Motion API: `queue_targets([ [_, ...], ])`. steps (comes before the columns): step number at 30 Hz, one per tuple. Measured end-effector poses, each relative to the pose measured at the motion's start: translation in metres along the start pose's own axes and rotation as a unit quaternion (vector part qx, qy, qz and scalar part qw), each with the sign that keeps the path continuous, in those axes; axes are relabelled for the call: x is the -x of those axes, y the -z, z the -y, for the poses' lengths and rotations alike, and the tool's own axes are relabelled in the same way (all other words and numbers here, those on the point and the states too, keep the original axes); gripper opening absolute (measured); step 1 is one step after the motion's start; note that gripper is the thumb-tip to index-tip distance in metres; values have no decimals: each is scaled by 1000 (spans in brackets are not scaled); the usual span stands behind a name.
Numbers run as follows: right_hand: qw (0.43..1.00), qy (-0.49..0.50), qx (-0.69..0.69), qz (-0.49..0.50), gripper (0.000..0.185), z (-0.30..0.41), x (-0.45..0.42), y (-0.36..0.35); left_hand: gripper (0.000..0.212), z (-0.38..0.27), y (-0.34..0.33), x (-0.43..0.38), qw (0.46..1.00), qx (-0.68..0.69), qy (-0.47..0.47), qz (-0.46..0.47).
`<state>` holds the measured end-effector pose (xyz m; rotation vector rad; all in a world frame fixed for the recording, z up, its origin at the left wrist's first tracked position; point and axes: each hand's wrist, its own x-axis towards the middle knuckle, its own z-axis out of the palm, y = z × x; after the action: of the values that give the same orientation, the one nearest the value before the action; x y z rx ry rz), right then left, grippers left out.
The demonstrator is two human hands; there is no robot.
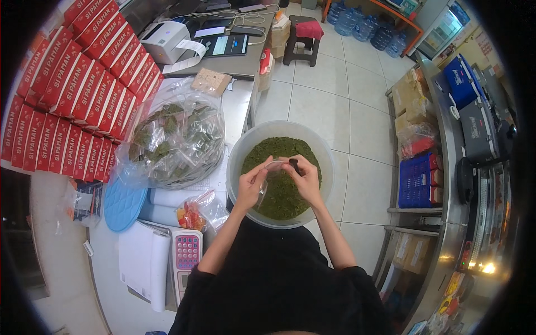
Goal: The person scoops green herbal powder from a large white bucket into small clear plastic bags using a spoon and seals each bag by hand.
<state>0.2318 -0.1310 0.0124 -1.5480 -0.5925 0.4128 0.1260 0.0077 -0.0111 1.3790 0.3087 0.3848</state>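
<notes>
A round, translucent plastic tub [326, 184] holds a mass of chopped green material [280, 205] in front of me. Above it, my left hand [252, 183] pinches one edge of a small clear plastic bag [274, 166]. My right hand [304, 178] holds the bag's other edge, and a dark handle or spoon end [294, 164] sticks up by its fingers. The rest of that dark item is hidden. To the left, a large clear bag [180, 142] holds several small bags with green contents.
Red printed boxes [75, 92] are stacked at the left. A label printer [165, 39] and tablet [225, 45] lie at the back of the counter. A calculator [187, 251], papers [140, 259] and a blue quilted pad [124, 205] sit lower left. Steel shelving [454, 213] stands right.
</notes>
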Motion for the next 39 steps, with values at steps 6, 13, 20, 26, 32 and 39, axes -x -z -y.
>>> queue_targets([
  [6, 990, 63, 128, -1, 10, 32, -1, 4, 22, -16, 10, 6, 997, -39, -15, -60],
  [13, 995, 57, 82, 19, 8, 42, 2, -5, 13, -36, 8, 14, 996, -17, -27, -87],
  [20, 988, 99, 106, 60, 7, 48, 2, -14, 11, -53, 12, 15, 997, -68, -7, -19],
  [26, 989, 73, 104, 77, 6, 62, 4, -21, 6, -77, 8, 19, 972, -217, -77, -44],
  [32, 979, 133, 128, 82, 7, 60, 5, -22, 7, -88, 19, 22, 955, -285, -86, -10],
  [39, 980, 137, 140, 34, 14, 69, -8, -21, 16, -135, 95, 9, 885, -357, -124, -274],
])
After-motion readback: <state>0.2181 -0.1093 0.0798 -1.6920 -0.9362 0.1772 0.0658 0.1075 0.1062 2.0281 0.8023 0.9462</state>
